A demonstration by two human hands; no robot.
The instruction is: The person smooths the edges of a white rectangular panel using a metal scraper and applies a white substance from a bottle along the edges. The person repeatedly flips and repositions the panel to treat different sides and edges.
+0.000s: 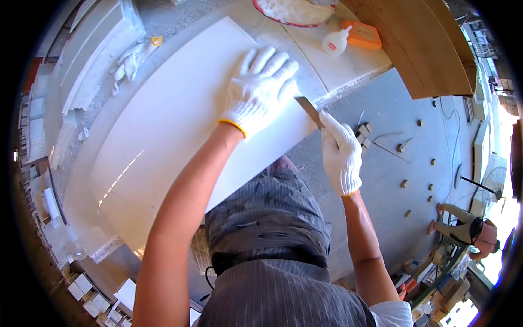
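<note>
My left hand (260, 90), in a white knitted glove with a yellow cuff, lies spread on a large glossy white panel (180, 103). The fingers point toward the far right end of the panel. In my right hand (342, 152), gloved the same way, is a flat metal blade (309, 111) with a slanted tip; whether it has a handle is hidden by the fingers. The blade points up and left, close to the panel's right edge. I cannot tell whether it touches that edge. The panel rests on a pale stone-like work table (308, 54).
Beyond the panel are a red-rimmed tray of white material (297, 12), a white squeeze bottle (335, 42), an orange box (362, 35) and a large cardboard box (419, 43). Crumpled white gloves (131, 64) lie at left. Small blocks (364, 131) dot the floor; another person (474, 231) bends at far right.
</note>
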